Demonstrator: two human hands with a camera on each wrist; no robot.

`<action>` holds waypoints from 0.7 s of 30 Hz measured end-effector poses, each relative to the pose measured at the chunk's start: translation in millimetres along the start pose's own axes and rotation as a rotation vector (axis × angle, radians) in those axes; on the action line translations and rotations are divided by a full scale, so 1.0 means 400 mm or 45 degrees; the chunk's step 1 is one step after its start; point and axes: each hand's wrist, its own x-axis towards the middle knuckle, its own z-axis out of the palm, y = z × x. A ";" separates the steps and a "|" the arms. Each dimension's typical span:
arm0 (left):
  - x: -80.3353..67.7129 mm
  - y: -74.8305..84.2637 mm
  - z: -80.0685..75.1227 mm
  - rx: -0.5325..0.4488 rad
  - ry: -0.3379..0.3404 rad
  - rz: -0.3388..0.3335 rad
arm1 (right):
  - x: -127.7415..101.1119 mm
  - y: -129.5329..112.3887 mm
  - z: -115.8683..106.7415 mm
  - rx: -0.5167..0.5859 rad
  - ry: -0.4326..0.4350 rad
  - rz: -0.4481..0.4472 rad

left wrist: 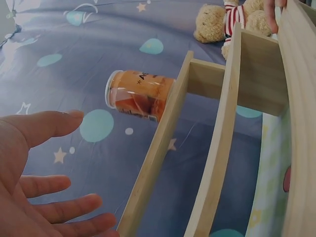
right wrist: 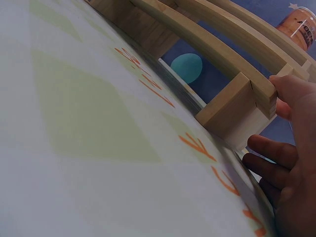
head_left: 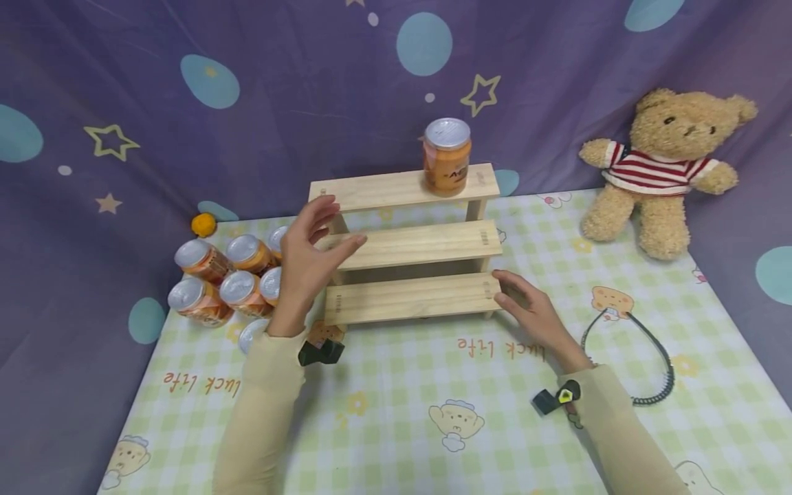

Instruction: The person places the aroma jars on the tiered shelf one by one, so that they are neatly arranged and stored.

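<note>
A three-tier wooden shelf (head_left: 408, 300) stands on the cloth. On its top board, toward the right end, sits an orange-labelled can (head_left: 447, 161) with a silver lid, upright. My left hand (head_left: 307, 251) is raised by the shelf's left end, thumb and fingers spread apart around nothing. In the left wrist view, that same hand (left wrist: 54, 173) shows bare fingers (left wrist: 74, 203) apart from the boards. Down at the right end of the lowest board, my right hand (head_left: 532, 313) holds the corner between thumb and index finger. Its other fingers (right wrist: 274, 150) hang loosely below the board.
Several similar cans (head_left: 244, 289) stand grouped left of the shelf, partly behind my left arm. A small yellow ball (head_left: 203, 225) lies behind them. At the back right leans a teddy bear (head_left: 665, 172) in a striped shirt. A dark coiled cord (head_left: 665, 357) lies right of my right hand.
</note>
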 end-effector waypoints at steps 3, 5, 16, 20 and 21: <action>-0.014 -0.007 -0.017 0.016 -0.013 -0.004 | 0.000 -0.002 0.000 0.002 0.000 0.008; -0.024 -0.014 -0.030 0.040 -0.017 -0.002 | 0.000 -0.003 0.000 0.002 0.000 0.013; -0.088 -0.040 -0.114 0.124 0.052 -0.065 | 0.002 -0.006 0.002 -0.036 0.002 0.021; -0.108 -0.049 -0.141 0.117 0.086 -0.080 | 0.001 -0.005 0.000 -0.053 -0.002 0.032; -0.114 -0.053 -0.147 0.121 0.097 -0.082 | 0.001 -0.005 -0.001 -0.056 -0.001 0.032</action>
